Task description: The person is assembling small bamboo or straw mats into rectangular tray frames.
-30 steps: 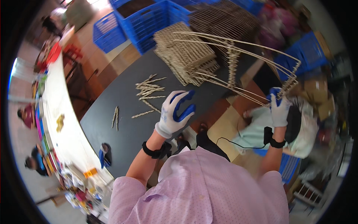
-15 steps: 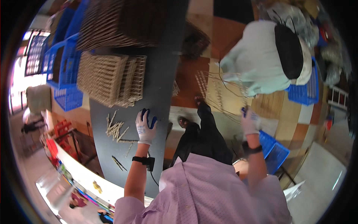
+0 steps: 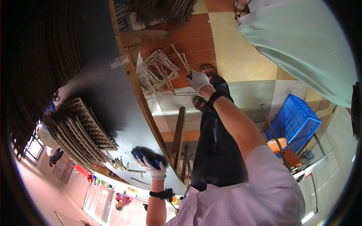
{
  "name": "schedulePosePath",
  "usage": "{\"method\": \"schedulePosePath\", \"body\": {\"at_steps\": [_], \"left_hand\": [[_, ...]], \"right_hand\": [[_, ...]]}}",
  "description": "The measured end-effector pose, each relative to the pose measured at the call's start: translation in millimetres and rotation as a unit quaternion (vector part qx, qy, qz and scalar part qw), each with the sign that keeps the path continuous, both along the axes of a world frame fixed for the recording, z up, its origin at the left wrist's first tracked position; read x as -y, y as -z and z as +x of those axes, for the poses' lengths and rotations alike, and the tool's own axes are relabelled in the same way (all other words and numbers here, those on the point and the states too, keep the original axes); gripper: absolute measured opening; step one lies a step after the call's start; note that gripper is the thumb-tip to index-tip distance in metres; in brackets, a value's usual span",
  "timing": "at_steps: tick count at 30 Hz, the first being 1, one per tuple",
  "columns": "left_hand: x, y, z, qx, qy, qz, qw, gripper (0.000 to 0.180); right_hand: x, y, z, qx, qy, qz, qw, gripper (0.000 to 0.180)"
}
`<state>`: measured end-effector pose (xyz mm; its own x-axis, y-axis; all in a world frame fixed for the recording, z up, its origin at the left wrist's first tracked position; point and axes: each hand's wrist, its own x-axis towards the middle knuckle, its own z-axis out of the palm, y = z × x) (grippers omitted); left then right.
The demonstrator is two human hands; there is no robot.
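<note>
My left hand (image 3: 152, 165), in a white glove with blue palm coating, rests near the edge of the dark grey table (image 3: 126, 130), fingers spread and nothing in them. Near it lie several short beige braided pieces (image 3: 120, 164) and a stack of woven openwork panels (image 3: 81, 132). My right hand (image 3: 198, 80), gloved alike, reaches down over the floor beside the table. Its fingers are closed on a narrow beige braided strip (image 3: 181, 60) that points up and away; its full shape cannot be made out. Just left of this hand sits a loose pile of rectangular braided frames (image 3: 160, 69).
A taller dark stack of woven panels (image 3: 49, 52) fills the table's far left. At the right a person in a pale green garment (image 3: 301, 45) bends close. A blue plastic crate (image 3: 298, 120) stands behind my right arm. Wooden table legs (image 3: 178, 132) rise beside my knees.
My right hand has swung from the right across to the floor pile beside the table. My view has turned and dropped closer; my left hand stays at the table.
</note>
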<state>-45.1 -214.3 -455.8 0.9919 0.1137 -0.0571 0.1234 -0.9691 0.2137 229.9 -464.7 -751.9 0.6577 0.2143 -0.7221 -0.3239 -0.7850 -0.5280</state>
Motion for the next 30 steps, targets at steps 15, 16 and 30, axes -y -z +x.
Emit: {"method": "schedulePosePath", "body": {"at_steps": [15, 16, 30], "left_hand": [[4.5, -18.1, -12.1, -0.040, -0.025, -0.002, 0.999, 0.092], [3.6, -13.3, -6.4, -0.015, -0.016, -0.011, 1.000, 0.090], [41.7, -85.1, 70.2, -0.095, -0.116, -0.075, 0.986, 0.060]], "right_hand": [[-185.2, 179.9, -0.9, -0.011, -0.087, -0.066, 0.994, 0.064], [-185.8, 184.2, -2.2, 0.002, -0.082, -0.084, 0.993, 0.067], [10.2, -171.1, 47.4, 0.169, -0.055, 0.183, 0.967, 0.025]]}}
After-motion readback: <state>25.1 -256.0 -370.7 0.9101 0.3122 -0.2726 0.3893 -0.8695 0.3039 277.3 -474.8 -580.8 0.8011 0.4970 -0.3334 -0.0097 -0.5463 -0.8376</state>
